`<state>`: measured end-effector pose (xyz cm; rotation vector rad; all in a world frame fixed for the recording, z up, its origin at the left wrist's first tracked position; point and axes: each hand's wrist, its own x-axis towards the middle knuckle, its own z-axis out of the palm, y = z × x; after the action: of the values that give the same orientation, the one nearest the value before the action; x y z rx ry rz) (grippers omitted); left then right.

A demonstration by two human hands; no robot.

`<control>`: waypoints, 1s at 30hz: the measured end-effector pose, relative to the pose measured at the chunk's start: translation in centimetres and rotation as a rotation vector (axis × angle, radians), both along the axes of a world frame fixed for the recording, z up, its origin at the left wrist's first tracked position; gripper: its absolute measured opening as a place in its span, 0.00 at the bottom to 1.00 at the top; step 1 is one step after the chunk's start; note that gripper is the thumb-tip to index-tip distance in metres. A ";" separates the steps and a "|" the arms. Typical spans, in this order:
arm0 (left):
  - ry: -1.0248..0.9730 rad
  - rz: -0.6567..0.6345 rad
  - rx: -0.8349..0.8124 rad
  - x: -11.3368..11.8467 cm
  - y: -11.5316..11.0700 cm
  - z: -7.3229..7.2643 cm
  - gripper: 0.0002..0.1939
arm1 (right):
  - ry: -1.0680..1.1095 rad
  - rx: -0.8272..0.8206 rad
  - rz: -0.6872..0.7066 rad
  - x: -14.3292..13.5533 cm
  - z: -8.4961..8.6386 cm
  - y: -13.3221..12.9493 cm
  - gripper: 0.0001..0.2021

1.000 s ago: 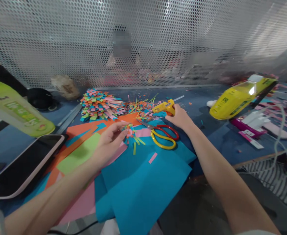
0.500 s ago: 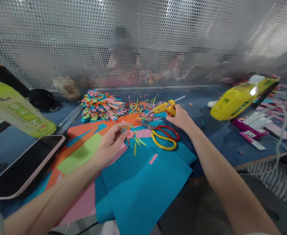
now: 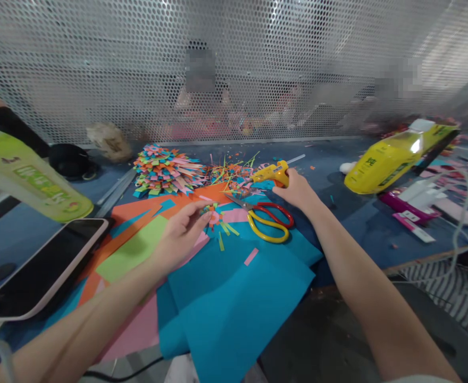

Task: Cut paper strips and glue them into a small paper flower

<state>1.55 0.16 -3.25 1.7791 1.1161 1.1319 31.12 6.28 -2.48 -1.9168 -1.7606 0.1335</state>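
Between the fingertips of my left hand (image 3: 186, 229) is a small paper flower (image 3: 215, 217) in orange, pink and green. My right hand (image 3: 293, 190) is wrapped round the handle of a yellow glue gun (image 3: 272, 173), whose nozzle points left over a heap of paper scraps (image 3: 234, 174). Scissors (image 3: 272, 226) with one red and one yellow handle lie between my hands. Under them spread blue paper sheets (image 3: 242, 298), with green and pink strips on top. A green sheet (image 3: 138, 250) lies by my left wrist. Behind my left hand stands a pile of fringed paper pieces (image 3: 166, 170).
At the left are a green bottle (image 3: 38, 181) and a phone (image 3: 42, 266). A yellow bottle (image 3: 377, 165), a purple packet (image 3: 409, 207) and white cables (image 3: 463, 213) are on the right. A perforated metal screen (image 3: 258, 69) rises behind, with a person dimly visible through it.
The view has shifted very slightly. Both hands keep nearly the same places, still holding the paper flower and the glue gun.
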 end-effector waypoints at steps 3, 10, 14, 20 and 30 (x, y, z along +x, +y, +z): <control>0.020 0.000 0.018 0.0 0.0 -0.1 0.18 | -0.025 -0.079 -0.060 0.1 -0.1 0.2 0.22; 0.180 0.008 0.168 -0.1 -0.2 0.0 0.13 | -0.160 -0.167 -0.248 -0.6 -0.3 0.0 0.24; 0.319 -0.047 0.382 -0.2 -0.3 0.1 0.10 | -0.222 0.076 -0.210 -1.9 0.7 -1.0 0.22; 0.462 -0.064 0.846 -1.0 0.0 0.2 0.11 | 0.545 -0.342 0.716 -6.1 1.6 -4.2 0.17; 0.558 0.002 0.965 -1.7 -0.4 0.5 0.05 | 1.079 -0.654 1.046 -9.3 0.9 -6.5 0.15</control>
<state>-0.17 -0.25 -2.74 2.9753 0.9037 1.3299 21.85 -0.21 -1.58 -0.6322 -1.7131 1.8602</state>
